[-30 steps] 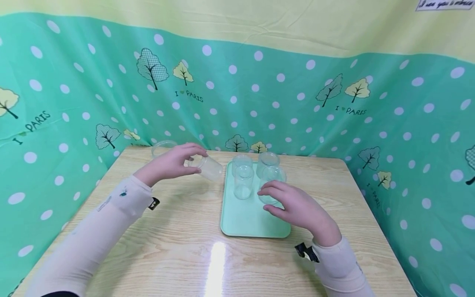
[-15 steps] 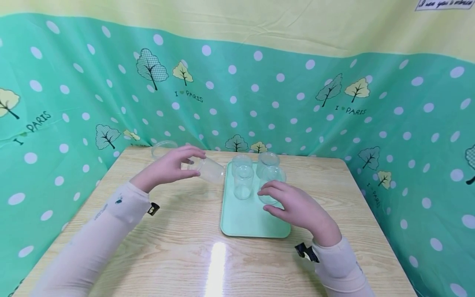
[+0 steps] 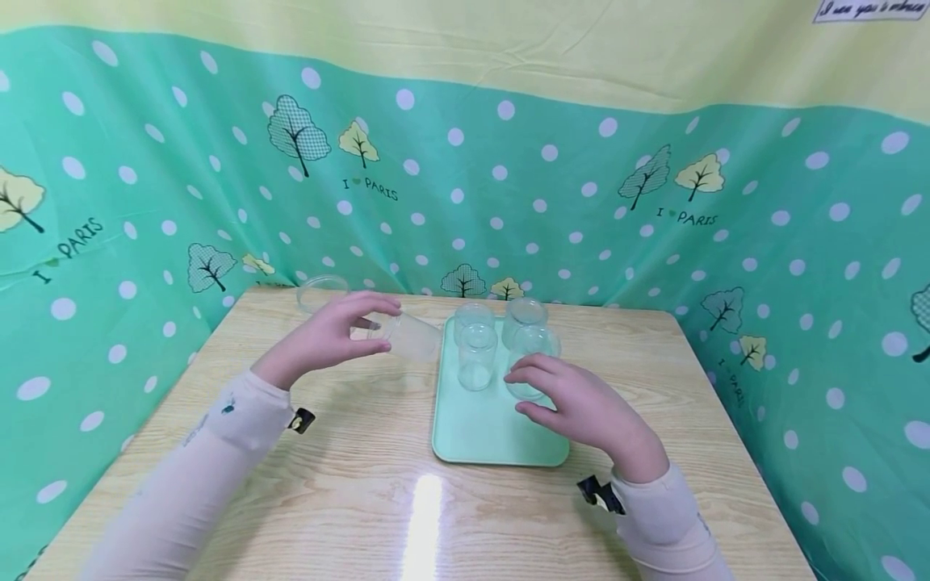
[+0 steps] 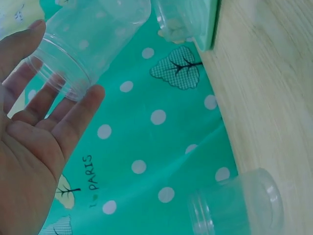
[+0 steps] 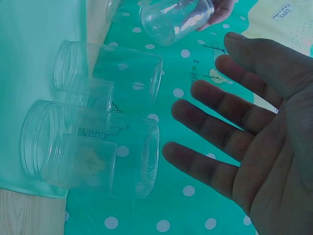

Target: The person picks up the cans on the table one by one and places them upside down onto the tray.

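A clear plastic jar (image 3: 416, 337) is tilted in the air left of the tray, its base toward the tray. My left hand (image 3: 330, 339) grips it round the threaded neck, thumb on one side and fingers on the other, as the left wrist view shows. Several like jars stand neck-down on the green tray (image 3: 494, 440), among them a narrow front jar (image 3: 476, 359) and a wider jar (image 3: 536, 343) at the front right. Beside that wider jar hovers my right hand (image 3: 581, 399), fingers spread and holding nothing; in the right wrist view a gap separates fingertips (image 5: 171, 149) from jar.
Another clear jar (image 4: 239, 200) stands upright at the table's back left corner, partly behind the left hand in the head view. The wooden table (image 3: 349, 484) has a bright glare at the front. A green dotted curtain (image 3: 450, 177) encloses the back and sides.
My left hand and forearm have shifted slightly downward, with the held jar moving a little right toward the tray. The right hand and the jars on the tray stay in place.
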Demonstrator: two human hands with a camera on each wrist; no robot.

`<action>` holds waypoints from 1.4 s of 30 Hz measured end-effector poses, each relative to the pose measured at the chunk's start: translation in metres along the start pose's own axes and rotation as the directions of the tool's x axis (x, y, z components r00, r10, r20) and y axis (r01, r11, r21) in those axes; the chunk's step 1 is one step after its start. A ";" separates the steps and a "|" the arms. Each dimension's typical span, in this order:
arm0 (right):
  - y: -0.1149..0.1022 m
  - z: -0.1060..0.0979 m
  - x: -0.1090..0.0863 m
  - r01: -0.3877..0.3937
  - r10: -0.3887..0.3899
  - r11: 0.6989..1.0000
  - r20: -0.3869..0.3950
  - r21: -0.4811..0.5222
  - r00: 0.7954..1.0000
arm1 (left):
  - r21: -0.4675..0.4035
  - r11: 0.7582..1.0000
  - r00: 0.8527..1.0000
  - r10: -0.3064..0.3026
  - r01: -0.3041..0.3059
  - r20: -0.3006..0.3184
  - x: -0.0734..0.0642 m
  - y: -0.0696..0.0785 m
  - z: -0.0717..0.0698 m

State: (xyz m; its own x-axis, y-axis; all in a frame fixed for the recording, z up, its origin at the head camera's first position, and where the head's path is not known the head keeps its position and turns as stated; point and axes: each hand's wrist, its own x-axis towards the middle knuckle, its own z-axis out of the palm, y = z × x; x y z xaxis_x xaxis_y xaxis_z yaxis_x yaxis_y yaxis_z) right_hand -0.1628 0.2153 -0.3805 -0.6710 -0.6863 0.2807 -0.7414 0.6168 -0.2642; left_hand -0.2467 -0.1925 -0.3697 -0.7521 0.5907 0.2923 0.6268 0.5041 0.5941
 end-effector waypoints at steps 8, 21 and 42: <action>-0.002 -0.001 0.001 -0.014 0.014 1.000 0.010 0.003 1.000 | -0.100 0.995 1.000 0.005 -0.007 -0.025 -0.007 0.005 0.004; -0.002 0.001 0.000 -0.016 0.016 1.000 0.011 0.013 1.000 | -0.229 0.973 0.997 0.011 -0.029 -0.083 -0.015 0.007 0.015; -0.002 -0.001 0.000 0.025 -0.025 1.000 -0.012 0.013 1.000 | -0.375 0.926 0.987 -0.016 -0.047 -0.163 -0.029 0.030 0.033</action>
State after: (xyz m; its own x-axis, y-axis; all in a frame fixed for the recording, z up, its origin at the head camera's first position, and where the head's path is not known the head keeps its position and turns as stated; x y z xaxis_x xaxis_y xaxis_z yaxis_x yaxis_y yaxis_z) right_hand -0.1619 0.2143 -0.3792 -0.6520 -0.6969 0.2986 -0.7581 0.5941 -0.2688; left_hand -0.1995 -0.1737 -0.3848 -0.7853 0.4720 0.4007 0.5393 0.2033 0.8172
